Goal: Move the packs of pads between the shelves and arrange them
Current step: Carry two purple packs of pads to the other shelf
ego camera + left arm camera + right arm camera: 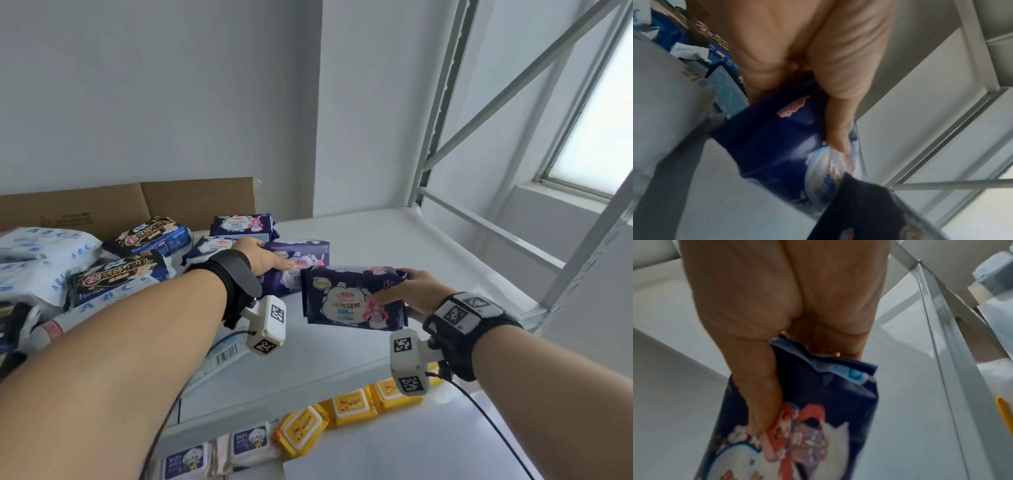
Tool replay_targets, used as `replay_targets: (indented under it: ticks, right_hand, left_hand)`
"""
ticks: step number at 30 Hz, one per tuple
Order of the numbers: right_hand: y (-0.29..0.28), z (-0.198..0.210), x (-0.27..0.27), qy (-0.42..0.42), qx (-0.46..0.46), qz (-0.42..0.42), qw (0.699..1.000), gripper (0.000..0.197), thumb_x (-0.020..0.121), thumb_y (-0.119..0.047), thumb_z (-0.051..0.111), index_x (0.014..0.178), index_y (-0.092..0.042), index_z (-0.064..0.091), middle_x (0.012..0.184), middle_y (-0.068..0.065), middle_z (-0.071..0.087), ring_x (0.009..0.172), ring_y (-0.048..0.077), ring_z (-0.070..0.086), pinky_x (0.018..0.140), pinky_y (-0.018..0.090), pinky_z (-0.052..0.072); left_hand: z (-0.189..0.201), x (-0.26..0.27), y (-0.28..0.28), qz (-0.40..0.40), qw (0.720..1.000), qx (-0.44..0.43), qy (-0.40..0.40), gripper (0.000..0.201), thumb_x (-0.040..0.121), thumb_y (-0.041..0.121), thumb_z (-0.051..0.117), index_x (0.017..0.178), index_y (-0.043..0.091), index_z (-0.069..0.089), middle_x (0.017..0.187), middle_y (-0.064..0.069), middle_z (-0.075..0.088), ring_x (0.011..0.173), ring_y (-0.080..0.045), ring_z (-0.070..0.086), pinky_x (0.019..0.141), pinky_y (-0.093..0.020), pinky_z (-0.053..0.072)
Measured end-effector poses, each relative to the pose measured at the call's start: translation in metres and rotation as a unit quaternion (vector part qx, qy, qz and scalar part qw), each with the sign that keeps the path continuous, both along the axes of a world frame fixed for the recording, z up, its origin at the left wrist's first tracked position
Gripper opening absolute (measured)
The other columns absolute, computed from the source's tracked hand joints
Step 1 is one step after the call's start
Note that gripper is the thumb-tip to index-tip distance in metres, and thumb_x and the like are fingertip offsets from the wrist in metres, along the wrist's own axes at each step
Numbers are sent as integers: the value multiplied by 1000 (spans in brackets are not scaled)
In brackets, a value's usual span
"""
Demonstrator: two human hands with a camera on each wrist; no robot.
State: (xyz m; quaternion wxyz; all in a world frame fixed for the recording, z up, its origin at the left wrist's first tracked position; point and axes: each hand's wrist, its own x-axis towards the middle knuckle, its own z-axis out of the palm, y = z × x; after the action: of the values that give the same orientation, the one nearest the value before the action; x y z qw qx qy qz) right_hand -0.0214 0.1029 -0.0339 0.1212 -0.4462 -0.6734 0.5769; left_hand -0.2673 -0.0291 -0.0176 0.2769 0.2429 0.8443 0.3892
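My right hand (404, 289) grips a navy pack of pads (349, 301) by its right end and holds it just above the white top shelf (394, 240). In the right wrist view my thumb (760, 402) lies on the pack's printed front (828, 394) while the fingers are behind it. My left hand (269, 258) grips a second navy pack (301, 270), which lies on the shelf just behind the first. The left wrist view shows the thumb (838, 126) across this pack (766, 142); the other fingers are hidden.
Two more navy packs (241, 224) lie behind my left hand. Dark "420" packs (150, 236), white ABC packs (37, 246) and a cardboard box (137, 209) fill the shelf's left. Yellow wipes (349, 406) and baby wipes (250, 442) sit on the shelf below. Metal frame bars (442, 102) rise at right.
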Motion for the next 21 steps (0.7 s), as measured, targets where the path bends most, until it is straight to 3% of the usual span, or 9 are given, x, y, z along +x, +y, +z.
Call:
replay_targets:
  ticks: [4, 6, 8, 12, 17, 21]
  right_hand:
    - [9, 6, 33, 80, -83, 53, 992, 47, 60, 9, 75, 104, -6, 66, 102, 16, 73, 94, 36, 69, 85, 52, 54]
    - [16, 9, 54, 116, -109, 83, 984, 46, 62, 13, 69, 104, -5, 64, 101, 17, 73, 91, 36, 70, 74, 48, 57]
    - [25, 13, 78, 136, -129, 109, 976, 39, 73, 21, 58, 102, -5, 63, 94, 16, 74, 81, 33, 72, 60, 41, 59]
    - [46, 15, 125, 150, -148, 159, 965, 42, 78, 26, 47, 102, -5, 61, 88, 15, 74, 74, 31, 73, 54, 38, 58]
    - [68, 13, 175, 143, -139, 193, 961, 47, 76, 29, 47, 103, -7, 61, 92, 15, 73, 79, 30, 71, 59, 40, 59]
    - [79, 11, 213, 122, -136, 208, 961, 49, 73, 30, 52, 107, -5, 61, 98, 16, 72, 87, 32, 69, 63, 40, 60]
  left_hand:
    - [10, 24, -4, -9, 997, 60, -49, 92, 50, 29, 92, 130, 8, 51, 121, -12, 64, 107, -29, 64, 99, -42, 49]
    - [16, 44, -7, -2, 991, 98, -86, 109, 33, 27, 94, 131, 8, 50, 121, -15, 64, 106, -32, 64, 97, -47, 49]
    - [20, 70, -6, 5, 985, 129, -113, 116, 29, 23, 91, 135, 7, 46, 124, -19, 61, 109, -36, 62, 97, -51, 48]
    - [26, 131, 3, 6, 989, 113, -99, 100, 41, 18, 91, 130, 4, 49, 125, -18, 61, 113, -35, 59, 100, -49, 46]
    - [19, 203, 17, 22, 991, 115, -71, 49, 60, 10, 87, 102, 13, 62, 116, -15, 66, 107, -33, 63, 97, -47, 49]
    - [17, 250, 22, 10, 995, 87, -38, 56, 68, 12, 82, 118, 7, 58, 121, -14, 63, 112, -34, 59, 100, -47, 46]
